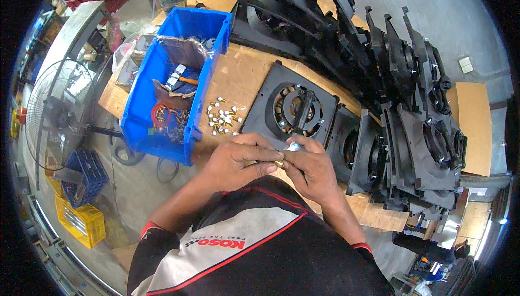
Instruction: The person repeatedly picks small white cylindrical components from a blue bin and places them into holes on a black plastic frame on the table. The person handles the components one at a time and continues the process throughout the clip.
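Observation:
My left hand [246, 158] is closed, its thumb and fingers pinching a small brass fitting [278, 164]. Against it, fingertips touching the same fitting, my right hand [311, 168] is closed too. A pale blue-white piece [294, 146] shows between the right fingers; its kind is unclear. Just beyond the hands lies a black fan shroud [265, 101] with a round vented opening and a dark bar-like part across it. Left of the shroud, several small brass fittings with white ends [223, 118] are scattered on the wooden table [244, 60].
A blue bin [162, 150] with cardboard dividers and small hardware stands at the left. Stacked black shrouds [428, 133] crowd the far side and right. A floor fan [57, 112], a yellow crate [81, 223] and a dark blue crate [86, 179] stand beyond the table's left edge.

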Motion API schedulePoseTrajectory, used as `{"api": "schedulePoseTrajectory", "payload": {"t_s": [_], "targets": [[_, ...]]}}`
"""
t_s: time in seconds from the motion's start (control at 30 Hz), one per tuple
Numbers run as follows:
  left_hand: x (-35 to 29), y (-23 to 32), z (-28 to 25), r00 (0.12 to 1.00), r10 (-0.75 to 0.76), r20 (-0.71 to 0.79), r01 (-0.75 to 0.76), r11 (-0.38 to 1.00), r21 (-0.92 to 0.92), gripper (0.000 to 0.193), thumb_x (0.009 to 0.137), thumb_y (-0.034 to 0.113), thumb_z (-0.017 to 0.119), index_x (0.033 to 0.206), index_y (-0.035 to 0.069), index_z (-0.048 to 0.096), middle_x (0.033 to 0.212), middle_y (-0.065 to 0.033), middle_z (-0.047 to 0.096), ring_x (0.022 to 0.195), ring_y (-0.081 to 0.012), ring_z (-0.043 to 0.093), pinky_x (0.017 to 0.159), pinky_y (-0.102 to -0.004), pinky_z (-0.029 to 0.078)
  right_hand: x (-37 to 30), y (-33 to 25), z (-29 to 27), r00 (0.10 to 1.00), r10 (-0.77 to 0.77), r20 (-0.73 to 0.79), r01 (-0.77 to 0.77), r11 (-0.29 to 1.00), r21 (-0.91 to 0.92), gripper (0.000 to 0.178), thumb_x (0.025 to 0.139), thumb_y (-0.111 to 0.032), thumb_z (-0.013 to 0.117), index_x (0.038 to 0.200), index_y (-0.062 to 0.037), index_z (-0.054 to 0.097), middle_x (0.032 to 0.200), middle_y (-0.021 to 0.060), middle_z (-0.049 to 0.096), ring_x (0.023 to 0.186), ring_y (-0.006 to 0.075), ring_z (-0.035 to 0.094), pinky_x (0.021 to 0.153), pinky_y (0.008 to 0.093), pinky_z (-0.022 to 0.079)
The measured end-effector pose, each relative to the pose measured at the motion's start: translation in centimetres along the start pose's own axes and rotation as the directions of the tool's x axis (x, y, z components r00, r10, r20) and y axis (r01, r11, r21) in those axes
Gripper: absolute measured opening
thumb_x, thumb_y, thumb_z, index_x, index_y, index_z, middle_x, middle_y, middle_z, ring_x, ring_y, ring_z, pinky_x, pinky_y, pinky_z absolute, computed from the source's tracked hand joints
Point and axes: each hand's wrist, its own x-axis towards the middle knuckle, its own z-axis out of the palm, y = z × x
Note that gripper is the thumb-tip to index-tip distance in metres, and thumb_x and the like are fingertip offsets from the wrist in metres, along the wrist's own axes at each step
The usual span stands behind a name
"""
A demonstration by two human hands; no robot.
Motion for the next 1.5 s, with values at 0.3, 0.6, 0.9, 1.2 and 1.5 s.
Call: {"api": "schedulePoseTrajectory", "payload": {"t_s": [0.3, 0.6, 0.9, 1.2, 1.5], "targets": [[0.5, 0.3, -0.4, 0.992, 0.128, -0.001, -0.126, 0.984, 0.126, 0.018, 0.085, 0.012, 0.073, 0.1, 0.002, 0.071, 0.095, -0.012, 0.066, 0.086, -0.0242, 0.067, 0.076, -0.0335, 0.053, 0.2, -0.2, 0.0, 1.0, 0.015, 0.004, -0.015, 0.996, 0.087, 0.02, 0.089, -0.018, 0.068, 0.103, -0.0054, 0.071, 0.09, 0.01, 0.071, 0.108, 0.0328, 0.062, 0.09, 0.0435, 0.048], [0.9, 0.4, -0.1, 0.983, 0.142, -0.114, -0.104, 0.953, 0.285, 0.022, 0.084, 0.011, 0.071, 0.103, 0.002, 0.064, 0.094, -0.0141, 0.062, 0.086, -0.0293, 0.064, 0.074, -0.0364, 0.052, 0.9, -0.7, 0.6, 0.992, 0.128, -0.013, -0.12, 0.956, 0.268, 0.021, 0.094, -0.017, 0.063, 0.101, 0.0019, 0.068, 0.084, 0.0137, 0.069, 0.095, 0.0317, 0.067, 0.081, 0.0393, 0.052], [1.2, 0.5, 1.1, 0.974, 0.103, -0.2, -0.018, 0.922, 0.388, 0.02, 0.079, 0.006, 0.074, 0.097, 0.004, 0.066, 0.094, -0.011, 0.062, 0.084, -0.0282, 0.065, 0.074, -0.0373, 0.053, 1.2, 0.0, 2.0, 0.905, 0.41, 0.114, -0.398, 0.721, 0.568, 0.024, 0.097, -0.021, 0.062, 0.101, 0.0024, 0.068, 0.086, 0.0141, 0.067, 0.081, 0.0235, 0.068, 0.071, 0.0344, 0.052], [1.7, 1.1, 0.0, 0.993, 0.025, -0.115, 0.002, 0.974, 0.228, 0.028, 0.083, 0.008, 0.074, 0.107, 0.003, 0.062, 0.094, -0.0099, 0.064, 0.083, -0.0216, 0.067, 0.073, -0.0318, 0.054, 1.2, 1.1, 2.1, 0.922, 0.372, 0.11, -0.353, 0.686, 0.636, 0.022, 0.096, -0.019, 0.064, 0.101, 0.0015, 0.068, 0.091, 0.0147, 0.068, 0.083, 0.0235, 0.068, 0.074, 0.0346, 0.053], [1.6, -0.5, -0.8, 0.929, -0.352, 0.116, 0.361, 0.786, -0.502, 0.034, 0.091, 0.008, 0.069, 0.119, -0.001, 0.052, 0.093, -0.0083, 0.065, 0.088, -0.0118, 0.064, 0.078, -0.0261, 0.052, 2.1, -0.5, 0.0, 0.999, 0.042, -0.004, -0.042, 0.995, 0.086, 0.026, 0.088, -0.02, 0.069, 0.109, -0.0043, 0.07, 0.107, 0.0191, 0.066, 0.105, 0.0331, 0.063, 0.089, 0.0434, 0.047]]}}
